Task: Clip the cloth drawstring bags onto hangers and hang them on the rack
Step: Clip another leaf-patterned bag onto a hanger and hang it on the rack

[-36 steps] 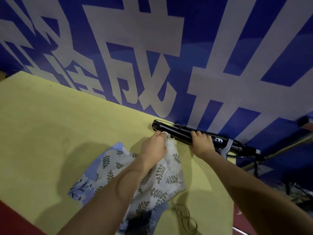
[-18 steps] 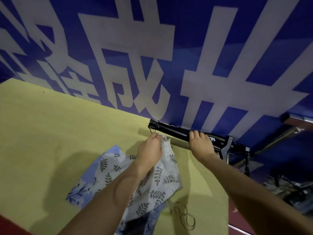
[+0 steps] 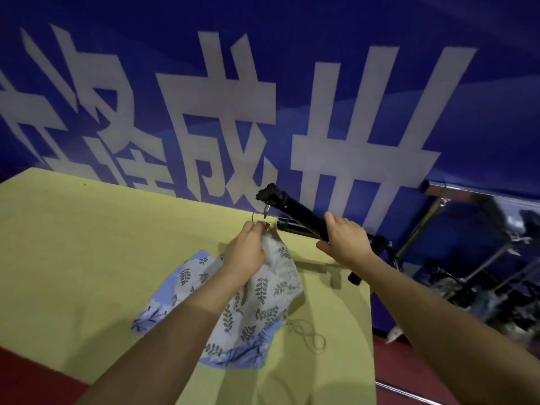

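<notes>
Both bare forearms reach forward. Left hand (image 3: 245, 255) fingers curled, pinching with its grip at the fingertips. Right hand (image 3: 344, 240) wrapped in a closed grip, thumb up.

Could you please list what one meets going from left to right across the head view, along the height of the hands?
Yellow table → left hand → right hand → metal rack frame.

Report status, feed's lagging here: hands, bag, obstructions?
Left hand pinching leaf-print bag at wire hanger. Right hand gripping black tripod, raised off table. Rack not seen.
</notes>
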A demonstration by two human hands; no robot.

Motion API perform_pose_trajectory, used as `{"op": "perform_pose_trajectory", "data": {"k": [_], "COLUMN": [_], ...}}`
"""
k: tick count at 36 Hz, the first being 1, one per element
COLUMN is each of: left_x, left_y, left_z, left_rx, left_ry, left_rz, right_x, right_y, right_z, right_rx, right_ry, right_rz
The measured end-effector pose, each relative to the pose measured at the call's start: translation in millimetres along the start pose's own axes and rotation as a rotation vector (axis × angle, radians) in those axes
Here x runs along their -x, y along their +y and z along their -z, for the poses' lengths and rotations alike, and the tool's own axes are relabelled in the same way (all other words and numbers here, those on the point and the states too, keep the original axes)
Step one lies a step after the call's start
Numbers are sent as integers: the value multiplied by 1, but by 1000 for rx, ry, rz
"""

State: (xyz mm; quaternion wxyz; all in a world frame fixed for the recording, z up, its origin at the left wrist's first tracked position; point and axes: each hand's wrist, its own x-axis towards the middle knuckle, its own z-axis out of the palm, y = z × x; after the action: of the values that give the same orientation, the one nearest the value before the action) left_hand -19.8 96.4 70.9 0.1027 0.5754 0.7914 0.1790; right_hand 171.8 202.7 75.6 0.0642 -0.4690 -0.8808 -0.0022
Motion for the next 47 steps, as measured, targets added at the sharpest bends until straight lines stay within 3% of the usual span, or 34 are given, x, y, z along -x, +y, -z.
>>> {"op": "perform_pose_trajectory", "data": {"k": [4, 10, 15, 23, 27, 30, 36, 42, 47], "left_x": [9, 19, 25, 34, 41, 46, 49, 50, 46], "left_y": [3, 3, 9, 8, 7, 8, 12, 16, 14], "left_z": [9, 17, 27, 34, 28, 21, 11, 4, 2], "left_rx": [14, 103, 194, 222, 174, -7, -223, -292, -244], "left_ry": [-12, 38, 108, -136, -162, -117, -1, 123, 165], "left_rz": [15, -3, -28, -93, -127, -139, -222, -220, -154], "right_x": [18, 41, 51, 63, 63, 61, 51, 50, 50], "right_y": [-5, -5, -3, -15, -34, -48, -64, -65, -53], "right_z": [10, 19, 21, 15, 18, 22, 31, 36, 20], "right_rx": [-276, -345, -237, -3, 138, 222, 283, 309, 199], "right_ry": [-21, -17, -53, -207, -260, -250, -89, 120, 479], "right_rz": [-51, -41, -12, 82, 156, 231, 394, 462, 517]}}
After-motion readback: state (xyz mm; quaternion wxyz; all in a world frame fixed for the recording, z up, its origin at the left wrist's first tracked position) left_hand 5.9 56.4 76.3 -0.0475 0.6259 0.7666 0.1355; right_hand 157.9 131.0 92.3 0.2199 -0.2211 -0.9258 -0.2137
